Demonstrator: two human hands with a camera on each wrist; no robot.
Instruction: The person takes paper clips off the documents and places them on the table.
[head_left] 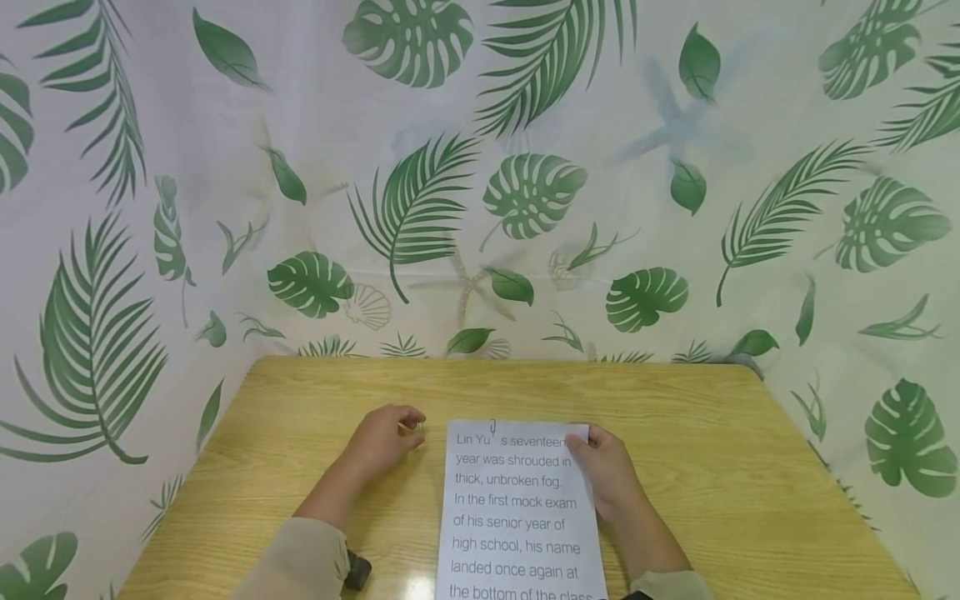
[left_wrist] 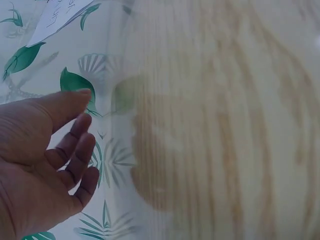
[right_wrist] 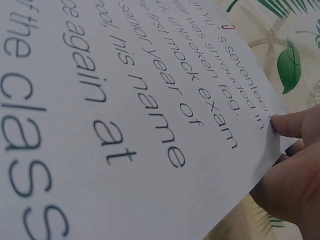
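A white sheet of paper (head_left: 517, 508) printed with large English text is held up in front of the table; whether it is one sheet or several I cannot tell. A small red paper clip (head_left: 492, 427) sits on its top edge, also seen as a red clip (right_wrist: 227, 27) in the right wrist view. My right hand (head_left: 611, 471) pinches the upper right corner, thumb on the printed face. To the left of the paper, apart from it, my left hand (head_left: 378, 446) hovers with loosely bent fingers. Nothing shows between its thumb and fingers in the left wrist view.
A wooden table (head_left: 750, 483) with light yellow grain spreads beneath both arms. Behind it and on both sides hangs a white curtain (head_left: 315, 217) with green leaf prints. A dark wrist strap (head_left: 357, 572) shows at the left sleeve.
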